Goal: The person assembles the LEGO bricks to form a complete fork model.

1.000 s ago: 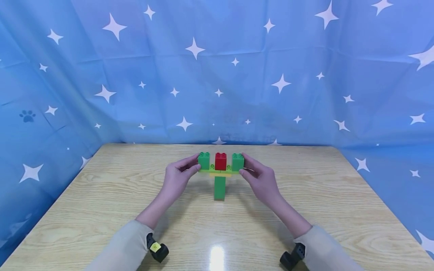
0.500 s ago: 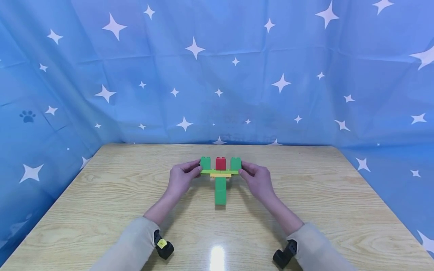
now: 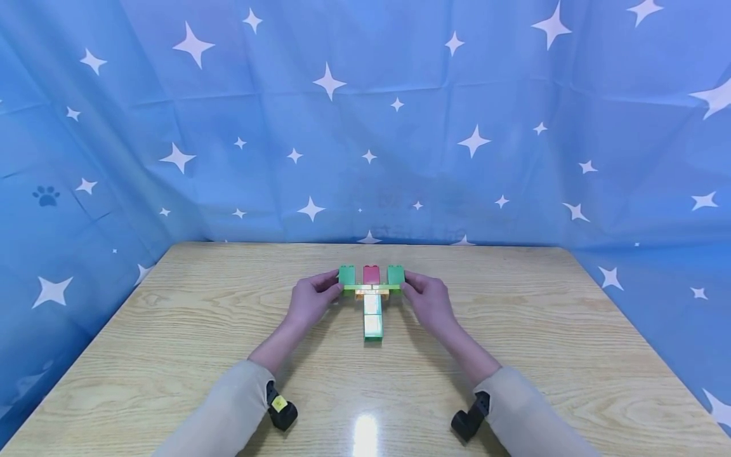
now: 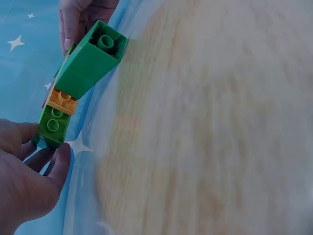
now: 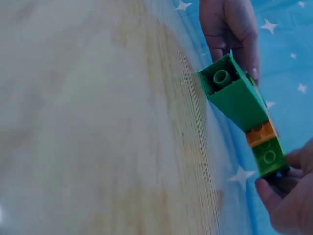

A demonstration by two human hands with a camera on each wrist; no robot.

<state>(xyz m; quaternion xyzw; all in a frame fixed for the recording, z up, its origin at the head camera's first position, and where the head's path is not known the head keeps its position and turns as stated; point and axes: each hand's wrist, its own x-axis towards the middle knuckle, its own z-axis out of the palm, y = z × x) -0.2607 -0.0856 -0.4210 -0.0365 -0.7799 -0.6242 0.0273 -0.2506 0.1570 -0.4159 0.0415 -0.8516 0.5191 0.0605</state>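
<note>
A T-shaped model of toy building bricks hangs between my two hands. My left hand point(image 3: 311, 299) pinches its left end and my right hand point(image 3: 429, 301) pinches its right end. Its green column point(image 3: 373, 317) points down and toward me, with glare on the front face. Above the column lie an orange plate point(image 4: 62, 101) and lime green plates point(image 3: 360, 287). On top stand a left green brick point(image 3: 346, 275), a red brick point(image 3: 371, 275) and a right green brick point(image 3: 396, 274). Both wrist views show the column's hollow underside, off the table.
A light wood-grain table point(image 3: 205, 304) spreads beneath the hands. Behind it hangs a blue curtain point(image 3: 365, 127) with white stars. Black cameras sit at the left cuff point(image 3: 281, 414) and right cuff point(image 3: 468, 422).
The model has tilted, its top leaning back and its column swinging toward me, so glare now covers the column's front. Both hands have shifted slightly inward with it, still gripping the ends.
</note>
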